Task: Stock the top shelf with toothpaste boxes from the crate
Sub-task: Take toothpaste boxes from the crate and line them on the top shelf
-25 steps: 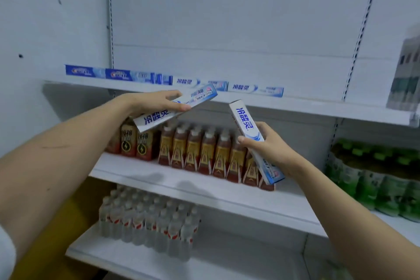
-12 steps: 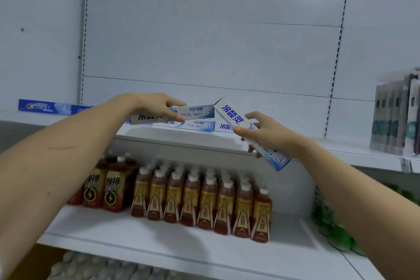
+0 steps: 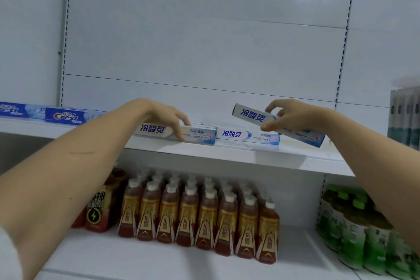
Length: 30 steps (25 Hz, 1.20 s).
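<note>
My left hand [image 3: 168, 118] grips a white-and-blue toothpaste box [image 3: 156, 132] that lies flat on the top shelf [image 3: 238, 157], fingers over its top and front face. My right hand [image 3: 288, 116] holds a second white-and-blue toothpaste box [image 3: 250, 115] tilted above the shelf, its left end raised. Between them another such box [image 3: 236, 135] lies on the shelf. Blue Crest boxes [image 3: 64, 116] lie along the shelf at the left. The crate is out of view.
Grey-green upright packs [image 3: 405, 118] stand at the shelf's right end. The shelf below holds rows of brown drink bottles [image 3: 204, 213], dark energy-drink bottles [image 3: 100, 209] at the left and green bottles [image 3: 354, 229] at the right. A white back panel rises behind the top shelf.
My left hand lowered its box onto the top shelf. My right hand carried its box up and to the right, over the shelf. The view tilted upward.
</note>
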Available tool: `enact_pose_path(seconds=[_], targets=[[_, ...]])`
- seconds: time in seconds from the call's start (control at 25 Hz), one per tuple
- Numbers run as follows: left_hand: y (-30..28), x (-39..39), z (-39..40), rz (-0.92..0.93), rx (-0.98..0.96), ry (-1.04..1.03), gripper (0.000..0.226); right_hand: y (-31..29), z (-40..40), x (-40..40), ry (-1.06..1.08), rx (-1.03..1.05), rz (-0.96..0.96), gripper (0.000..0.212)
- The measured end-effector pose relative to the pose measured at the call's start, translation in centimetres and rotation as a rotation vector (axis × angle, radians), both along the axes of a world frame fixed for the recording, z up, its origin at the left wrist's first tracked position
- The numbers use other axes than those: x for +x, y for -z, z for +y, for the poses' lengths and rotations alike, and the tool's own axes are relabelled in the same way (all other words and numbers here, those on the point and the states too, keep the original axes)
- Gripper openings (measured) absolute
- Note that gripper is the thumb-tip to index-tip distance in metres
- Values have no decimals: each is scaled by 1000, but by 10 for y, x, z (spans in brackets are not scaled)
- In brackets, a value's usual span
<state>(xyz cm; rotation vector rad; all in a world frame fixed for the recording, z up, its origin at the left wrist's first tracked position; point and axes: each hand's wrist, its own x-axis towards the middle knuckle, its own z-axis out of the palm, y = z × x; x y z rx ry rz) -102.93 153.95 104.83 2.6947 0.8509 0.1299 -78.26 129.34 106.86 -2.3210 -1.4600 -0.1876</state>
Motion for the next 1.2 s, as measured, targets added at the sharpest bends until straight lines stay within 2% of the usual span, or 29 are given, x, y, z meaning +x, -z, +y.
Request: enact_pose_path(seconds=[0.16, 0.48, 0.64, 0.84, 1.08, 1.2], targets=[[1, 19, 4, 27, 11, 55, 57, 4, 24, 12, 43, -128, -37, 56], [-5, 17, 21, 97, -38, 21, 53, 18, 66, 17, 34, -325, 26, 59], [-11, 12, 17, 133, -5, -11, 48, 24, 66, 12, 28, -316, -24, 62], [-12, 4, 9, 84, 15, -36, 50, 26, 53, 7, 26, -276, -42, 60], [-11, -16, -18, -14, 114, -84, 68, 23, 27, -6, -3, -175, -40, 56], [-6, -27, -40, -77, 117, -112, 68, 22, 11, -19, -30, -137, -56, 55]])
